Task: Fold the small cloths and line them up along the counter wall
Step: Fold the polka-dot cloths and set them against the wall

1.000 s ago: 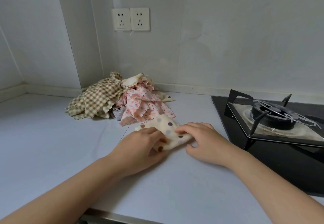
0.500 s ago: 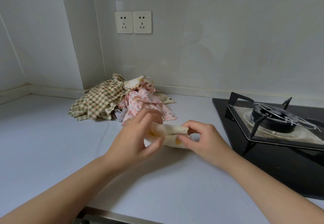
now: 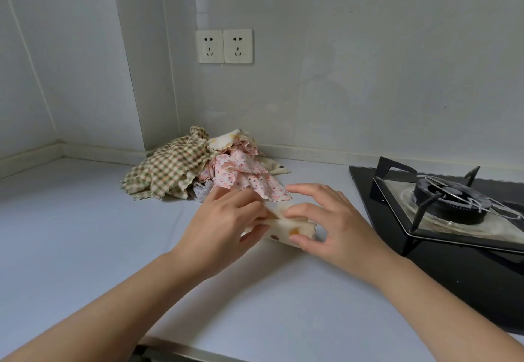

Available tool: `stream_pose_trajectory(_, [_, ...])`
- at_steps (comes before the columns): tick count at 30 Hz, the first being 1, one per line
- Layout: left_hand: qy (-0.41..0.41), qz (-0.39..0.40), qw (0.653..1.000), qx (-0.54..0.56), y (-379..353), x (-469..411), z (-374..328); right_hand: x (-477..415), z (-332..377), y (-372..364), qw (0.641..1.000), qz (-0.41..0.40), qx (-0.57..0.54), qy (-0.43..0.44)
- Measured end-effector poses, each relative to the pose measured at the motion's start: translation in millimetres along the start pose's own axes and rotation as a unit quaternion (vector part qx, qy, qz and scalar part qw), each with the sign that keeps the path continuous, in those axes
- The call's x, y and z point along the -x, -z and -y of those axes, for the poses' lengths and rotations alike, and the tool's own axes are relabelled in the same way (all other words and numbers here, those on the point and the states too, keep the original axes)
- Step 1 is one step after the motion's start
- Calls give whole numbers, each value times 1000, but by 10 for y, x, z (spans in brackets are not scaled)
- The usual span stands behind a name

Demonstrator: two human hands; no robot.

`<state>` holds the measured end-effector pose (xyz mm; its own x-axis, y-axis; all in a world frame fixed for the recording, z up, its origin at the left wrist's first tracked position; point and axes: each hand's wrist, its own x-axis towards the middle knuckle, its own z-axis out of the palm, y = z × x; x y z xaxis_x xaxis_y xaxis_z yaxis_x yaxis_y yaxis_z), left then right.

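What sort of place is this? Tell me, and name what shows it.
Most likely a home kitchen: a gas burner on a black hob, and a double wall socket above the pale counter. The left hand and right hand hold a spotted cloth.

Most of the dotted cloth hidden between left hand and right hand, grey cloth nearly buried under pile at back edge of table, stove cut by right edge.

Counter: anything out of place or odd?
Only the cloth pile: crumpled in a heap by the back wall, none folded or lined up. Left hand and right hand pinch the dotted cloth, part folded. Nothing spilled or damaged.
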<state>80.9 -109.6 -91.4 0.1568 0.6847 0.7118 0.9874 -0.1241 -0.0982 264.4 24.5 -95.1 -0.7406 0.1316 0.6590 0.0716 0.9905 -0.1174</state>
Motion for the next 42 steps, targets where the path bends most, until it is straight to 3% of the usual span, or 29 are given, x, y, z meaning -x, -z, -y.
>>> stream_pose_trajectory(6, [0,13,1000,-7,-5,6,1,-38,5,-10,996,0,53,72])
stream_pose_trajectory(11, [-34,32,999,-5,17,2,12,-18,-38,-41,998,11,62,31])
stream_pose_trajectory(17, [-75,47,996,-1,35,-7,15,-25,-13,-67,996,33,42,68])
stream_pose_trajectory(21, [-79,70,994,14,50,-15,54,-20,-33,-75,998,3,37,59])
stream_pose_trajectory(28, [-15,56,998,38,221,-62,200,0,-38,-26,986,-125,-97,-46])
stream_pose_trajectory(31, [-29,71,993,85,292,-84,193,-13,-9,5,987,-139,-78,-18])
stream_pose_trajectory(37, [-64,97,981,156,434,-133,95,-48,99,71,990,-91,-105,32])
stream_pose_trajectory(42, [-68,94,976,186,518,-160,53,-33,163,120,960,-19,-272,-56])
